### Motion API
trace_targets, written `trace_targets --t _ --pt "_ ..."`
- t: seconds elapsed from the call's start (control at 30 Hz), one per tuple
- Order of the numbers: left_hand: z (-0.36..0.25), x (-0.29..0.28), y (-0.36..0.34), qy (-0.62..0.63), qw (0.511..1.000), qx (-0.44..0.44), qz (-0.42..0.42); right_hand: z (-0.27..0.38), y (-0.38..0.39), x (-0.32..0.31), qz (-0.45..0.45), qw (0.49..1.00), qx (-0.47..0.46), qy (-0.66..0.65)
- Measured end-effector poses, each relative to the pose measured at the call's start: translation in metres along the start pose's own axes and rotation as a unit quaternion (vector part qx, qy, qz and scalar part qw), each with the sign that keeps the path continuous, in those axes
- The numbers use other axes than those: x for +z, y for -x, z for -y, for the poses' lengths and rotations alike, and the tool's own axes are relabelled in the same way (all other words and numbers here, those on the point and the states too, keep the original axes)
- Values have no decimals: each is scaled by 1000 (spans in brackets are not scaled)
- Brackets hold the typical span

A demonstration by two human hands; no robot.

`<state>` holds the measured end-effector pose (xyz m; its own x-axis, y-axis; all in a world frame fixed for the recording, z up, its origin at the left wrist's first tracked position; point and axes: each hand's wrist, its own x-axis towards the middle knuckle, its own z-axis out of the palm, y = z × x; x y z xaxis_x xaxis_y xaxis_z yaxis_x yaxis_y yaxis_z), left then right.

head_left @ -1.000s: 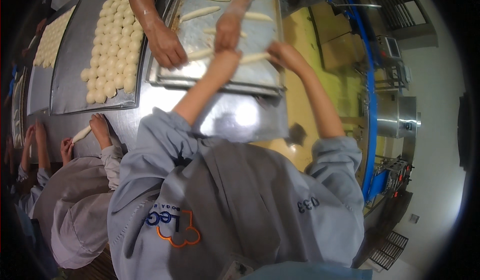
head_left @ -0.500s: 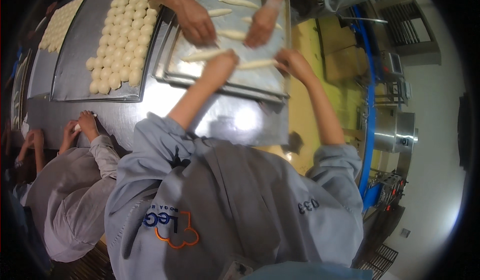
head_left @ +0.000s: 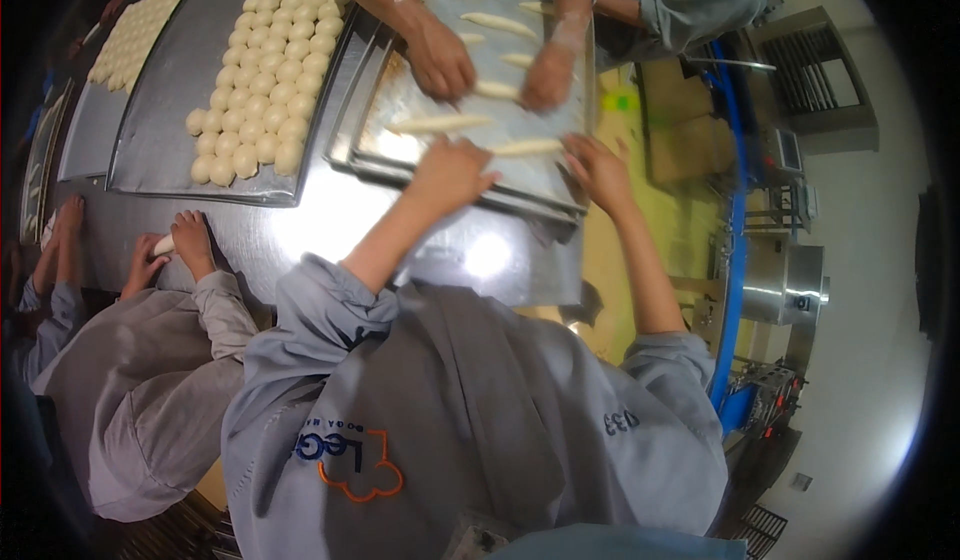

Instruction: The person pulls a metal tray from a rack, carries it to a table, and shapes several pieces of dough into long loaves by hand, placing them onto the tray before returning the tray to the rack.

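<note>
My left hand (head_left: 450, 172) is over the near edge of a paper-lined metal tray (head_left: 362, 150), thumb spread from its fingers and holding nothing visible, just below a long tapered dough piece (head_left: 435, 124). My right hand (head_left: 588, 160) pinches the right end of another dough stick (head_left: 525, 148) on the lining. Farther up the tray, a co-worker's two hands (head_left: 445, 65) (head_left: 548, 78) are at a short dough piece (head_left: 497, 90). More shaped pieces (head_left: 498, 22) lie beyond them.
Trays of round dough balls (head_left: 265, 80) (head_left: 140, 35) sit on the steel table (head_left: 250, 245) to my left, where other workers' hands (head_left: 190, 240) work dough. Another sleeved person (head_left: 700, 10) stands at the top right. A yellow surface, blue rail (head_left: 738, 250) and steel equipment are at the right.
My left hand has come back from the left dough piece, its thumb now apart. My right hand remains at its dough stick, slightly lower. The co-worker's hands have shifted right.
</note>
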<state>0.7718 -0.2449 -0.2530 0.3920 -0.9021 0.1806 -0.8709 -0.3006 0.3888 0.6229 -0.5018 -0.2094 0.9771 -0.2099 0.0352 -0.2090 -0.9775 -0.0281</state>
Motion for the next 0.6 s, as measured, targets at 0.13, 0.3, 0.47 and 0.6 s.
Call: trace_targets --t 0.13,0.3,0.47,0.6 --pt "13 -14 8 90 995 -29 -26 13 -5 -12 45 996 35 63" --pt "60 -24 23 36 989 -109 -92 73 -34 -1 -75 991 -12 -114" --pt "69 -19 40 -38 989 -139 -25 114 -62 22 31 989 -66 -129" --pt "66 -33 42 -56 983 -172 39 114 -65 18 94 987 -29 -130"
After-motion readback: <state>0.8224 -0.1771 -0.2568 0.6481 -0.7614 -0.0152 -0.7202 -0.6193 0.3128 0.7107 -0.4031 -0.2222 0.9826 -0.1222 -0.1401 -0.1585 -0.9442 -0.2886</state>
